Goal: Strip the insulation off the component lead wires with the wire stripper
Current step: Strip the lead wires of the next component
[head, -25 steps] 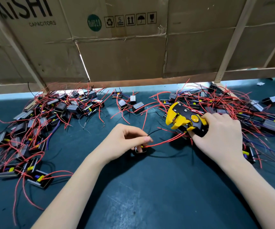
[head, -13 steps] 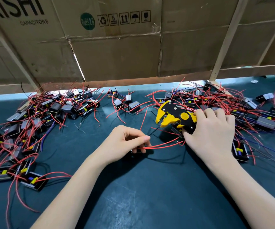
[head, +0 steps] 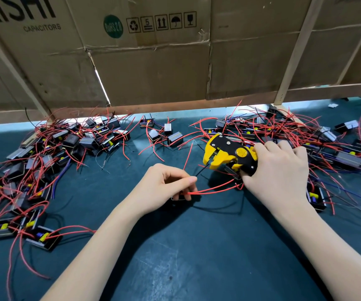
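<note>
Left hand (head: 166, 185) low over the dark green mat (head: 197, 257), fingers curled, thumb and forefinger pinching a thin black lead wire (head: 201, 169); lower fingers curled round a small component (head: 178, 197), mostly hidden beneath them. Black lead running up and right from the pinch, tip at the open yellow jaws of the wire stripper (head: 229, 154); contact with the blades not clear from this angle. Two red lead wires (head: 214, 190) trailing right from the same component, lying on the mat, ends curling beside the right hand (head: 279, 170). Right hand wrapped round the stripper's handles, fingers over the top, thumb underneath; tool head yellow and black, pointing left toward the left hand. Left of the work spot, a heap of like components (head: 44, 159), black and grey bodies with yellow parts, tangled in red wires, a few blue. Right of it and behind the right hand, a second heap (head: 327, 144) of the same, equally tangled. A few loose components (head: 168, 135) between the heaps at the far edge. Flattened cardboard sheets (head: 153, 68) on a wooden frame (head: 292, 51) standing behind the bench, printed "CAPACITORS" and handling symbols.
</note>
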Demonstrator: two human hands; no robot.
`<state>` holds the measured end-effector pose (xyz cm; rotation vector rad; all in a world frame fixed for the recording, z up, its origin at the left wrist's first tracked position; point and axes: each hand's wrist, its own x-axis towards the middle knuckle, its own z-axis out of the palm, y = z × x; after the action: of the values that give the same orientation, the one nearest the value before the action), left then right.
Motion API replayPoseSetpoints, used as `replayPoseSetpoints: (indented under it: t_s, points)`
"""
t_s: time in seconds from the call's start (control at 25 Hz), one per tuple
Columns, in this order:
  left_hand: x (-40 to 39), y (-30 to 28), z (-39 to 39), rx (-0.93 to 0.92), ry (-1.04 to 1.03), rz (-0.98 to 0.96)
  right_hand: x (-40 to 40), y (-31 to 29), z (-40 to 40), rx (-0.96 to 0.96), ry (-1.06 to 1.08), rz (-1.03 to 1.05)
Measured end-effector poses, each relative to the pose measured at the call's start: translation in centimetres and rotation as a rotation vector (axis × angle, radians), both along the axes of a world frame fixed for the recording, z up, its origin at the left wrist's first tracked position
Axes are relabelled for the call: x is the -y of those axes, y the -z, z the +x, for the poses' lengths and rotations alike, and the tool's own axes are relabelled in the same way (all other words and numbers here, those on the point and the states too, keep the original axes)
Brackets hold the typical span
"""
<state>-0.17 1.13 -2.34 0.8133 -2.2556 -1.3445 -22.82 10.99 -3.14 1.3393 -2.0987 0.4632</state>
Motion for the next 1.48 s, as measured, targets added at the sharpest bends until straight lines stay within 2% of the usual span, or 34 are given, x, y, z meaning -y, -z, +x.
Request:
replayPoseSetpoints:
  t_s: [0.28, 0.44, 0.52, 0.6, 0.68, 0.76, 0.88, 1.04, 1.48]
  points:
    - [-0.2, -0.3, 0.1, -0.016, 0.004, 0.026, 0.1, -0.3, 0.2, 0.096, 0.004, 0.115]
    - [-0.3, -0.3, 0.3, -0.012, 0.021, 0.023, 0.0, -0.3, 0.5, 0.084, -0.027, 0.026]
    - [-0.3, -0.1, 0.1, -0.065, -0.055, -0.017, 0.2, 0.1, 0.0, 0.067, -0.019, 0.03]
    - [-0.1, 0.2, -0.2, -0.139, -0.236, -0.083, 0.3, 0.5, -0.6, 0.088, 0.008, 0.03]
    - [0.1, 0.6, -0.3, -0.118, -0.395, -0.175, 0.3, 0.8, -1.1, 0.129, 0.022, 0.01]
    - [0.2, 0.8, -0.3, -0.075, -0.351, -0.209, 0.4, 0.9, -1.4, 0.159, 0.029, -0.017]
    - [0.1, 0.7, -0.4, -0.069, -0.182, -0.108, 0.4, 0.8, -1.6, 0.17, 0.049, -0.015]
    - [-0.6, 0.7, -0.7, -0.054, -0.078, -0.066, 0.3, 0.8, -1.5, 0.14, 0.052, -0.005]
    - [-0.7, 0.5, -0.8, -0.05, -0.088, -0.042, 0.1, 0.4, -1.3, 0.085, 0.026, 0.035]
